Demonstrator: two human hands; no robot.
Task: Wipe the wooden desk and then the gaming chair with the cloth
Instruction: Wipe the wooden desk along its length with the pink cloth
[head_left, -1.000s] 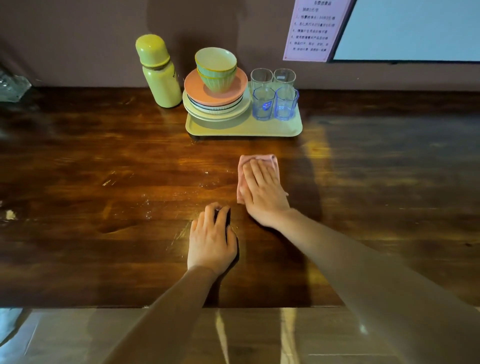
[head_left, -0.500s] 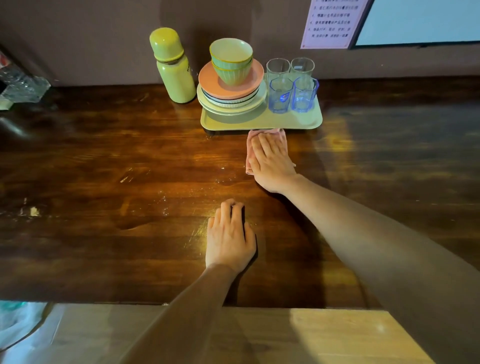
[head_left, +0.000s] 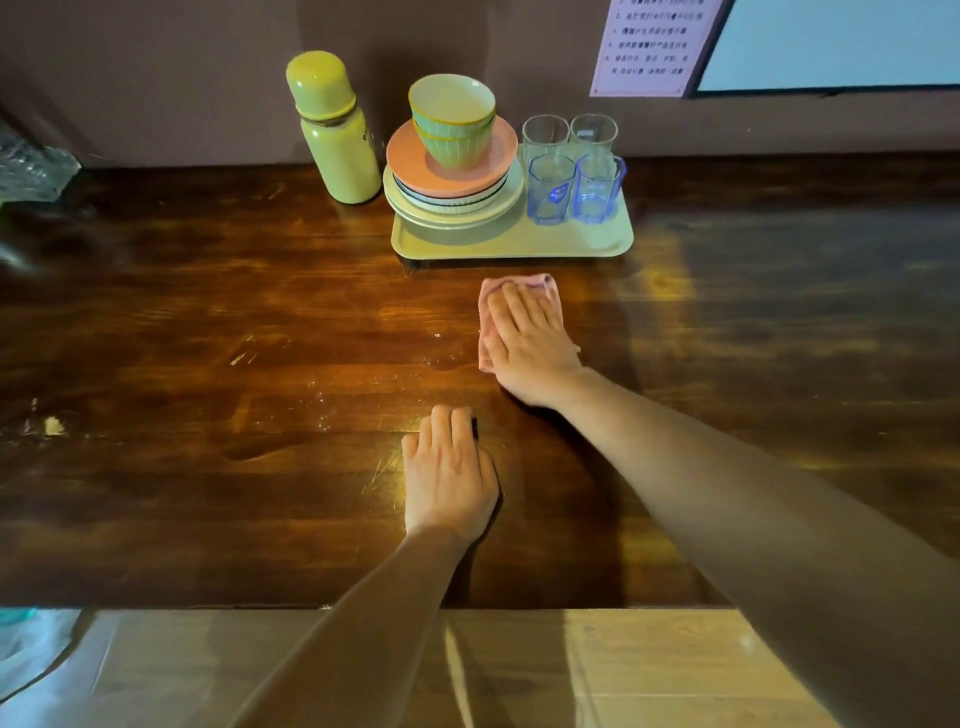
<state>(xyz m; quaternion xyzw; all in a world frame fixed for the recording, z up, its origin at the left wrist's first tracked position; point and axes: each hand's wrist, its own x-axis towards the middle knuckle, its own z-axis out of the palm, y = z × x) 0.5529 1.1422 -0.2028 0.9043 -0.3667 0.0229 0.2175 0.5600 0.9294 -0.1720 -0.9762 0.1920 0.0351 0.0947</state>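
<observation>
A dark wooden desk (head_left: 208, 322) fills the view, with scratches and pale specks near its middle. My right hand (head_left: 530, 343) lies flat, fingers straight, on a folded pink cloth (head_left: 487, 312) and presses it to the desk just in front of the tray. My left hand (head_left: 449, 478) rests palm down on the bare wood, nearer the front edge, fingers together. The gaming chair is not in view.
A pale green tray (head_left: 519, 244) at the back holds stacked plates, two bowls (head_left: 452, 122) and several glasses (head_left: 550, 189). A yellow-green flask (head_left: 335, 130) stands left of it. Crumpled clear plastic (head_left: 31, 166) lies at the far left. The desk's front edge runs along the bottom.
My right hand pushed the cloth away from me up to the tray, then drew it back a little. My left hand has stayed where it was.
</observation>
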